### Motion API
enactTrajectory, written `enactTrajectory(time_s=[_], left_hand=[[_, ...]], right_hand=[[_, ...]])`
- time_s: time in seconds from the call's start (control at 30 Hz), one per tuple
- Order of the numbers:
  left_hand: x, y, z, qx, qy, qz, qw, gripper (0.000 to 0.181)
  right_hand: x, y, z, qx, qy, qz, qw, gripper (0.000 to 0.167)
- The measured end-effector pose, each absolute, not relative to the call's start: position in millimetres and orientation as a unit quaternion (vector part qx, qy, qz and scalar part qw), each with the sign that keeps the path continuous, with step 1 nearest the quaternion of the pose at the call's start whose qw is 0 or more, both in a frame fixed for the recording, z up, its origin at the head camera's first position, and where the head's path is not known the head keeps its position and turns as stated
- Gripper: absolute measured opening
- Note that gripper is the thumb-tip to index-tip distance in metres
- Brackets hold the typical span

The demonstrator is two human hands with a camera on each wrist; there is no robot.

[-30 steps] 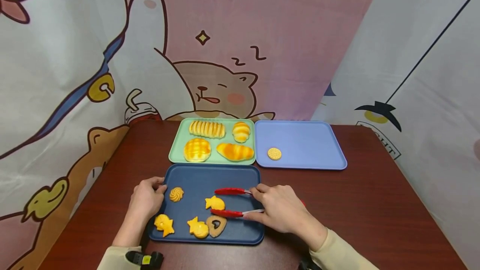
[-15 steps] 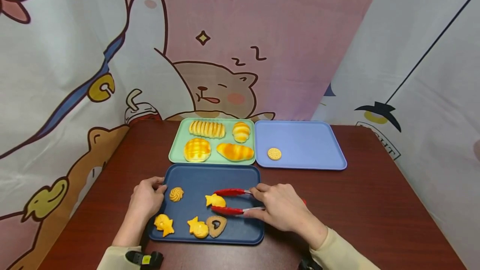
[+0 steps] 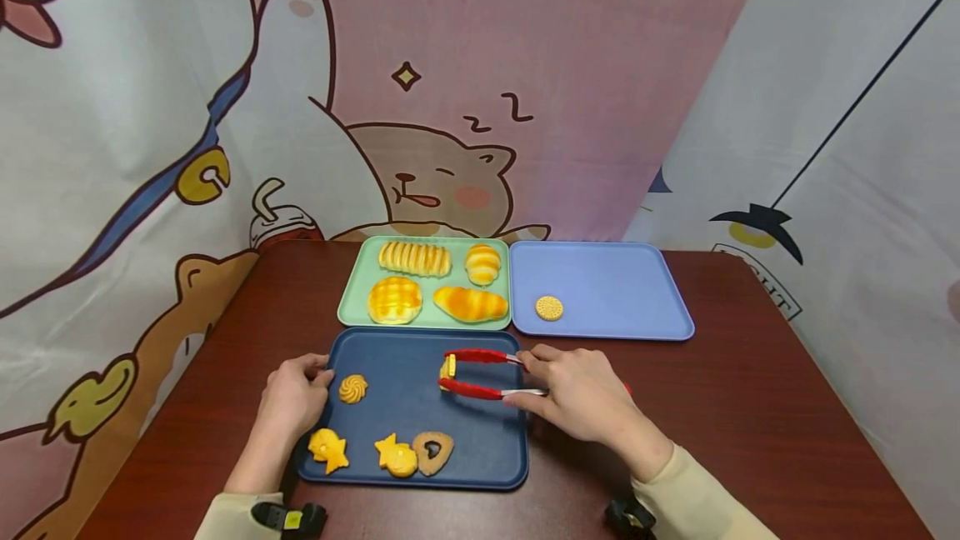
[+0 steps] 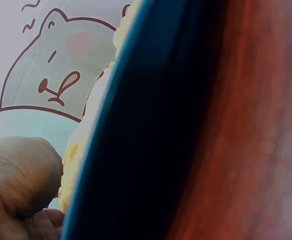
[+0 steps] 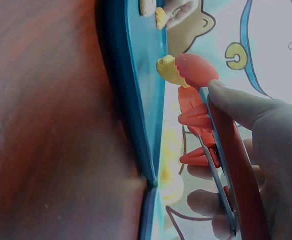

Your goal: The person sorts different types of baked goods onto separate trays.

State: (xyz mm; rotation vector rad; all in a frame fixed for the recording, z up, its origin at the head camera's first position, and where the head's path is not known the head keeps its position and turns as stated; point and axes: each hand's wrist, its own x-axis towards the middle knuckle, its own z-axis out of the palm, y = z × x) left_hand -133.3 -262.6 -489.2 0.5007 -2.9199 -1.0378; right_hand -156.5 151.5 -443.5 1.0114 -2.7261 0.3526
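Observation:
My right hand point(image 3: 581, 390) grips a pair of red-tipped tongs point(image 3: 480, 392), also seen in the right wrist view. Between the tong tips a yellow fish-shaped cookie point(image 5: 169, 69) is pinched, lifted above the dark blue tray point(image 3: 390, 344). At that tray's left rim, my left hand point(image 3: 292, 394) holds the edge with thumb and fingers. On the dark blue tray lie a swirl cookie point(image 3: 352, 389), a fish-shaped cookie point(image 3: 327, 450) at the front left, another fish-shaped cookie point(image 3: 396, 455), and a heart-centred brown cookie point(image 3: 432, 452) touching it.
Behind stands a green tray point(image 3: 350, 294) with several breads, among them a round bun point(image 3: 394, 300) and a croissant-like bread point(image 3: 471, 304). Beside it, a light blue tray point(image 3: 615, 290) bears one round cookie point(image 3: 549, 308). A printed cloth point(image 3: 585, 90) hangs behind the brown table point(image 3: 765, 423).
The tongs have closed on the fish-shaped cookie and lifted it, moving slightly right and away from me. My left hand and the trays have stayed put.

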Motion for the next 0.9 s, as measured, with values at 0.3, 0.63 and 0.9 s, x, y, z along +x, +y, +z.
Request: enactTrajectory(time_s=[0.3,0.63,0.9], left_hand=[[-133,-262,-490,0.159,-0.931,-0.328,0.007,0.037],[-133,-262,-489,0.156,-0.932,-0.328,0.006,0.037],[-132,-262,-489,0.152,-0.932,-0.330,0.008,0.037]], right_hand=[[-164,166,-432,0.315,-0.933,0.111,0.133,0.067],[-175,188,-421,0.275,-0.939,0.135,0.154,0.069],[-182,204,-418,0.219,-0.955,0.138,0.142,0.073]])
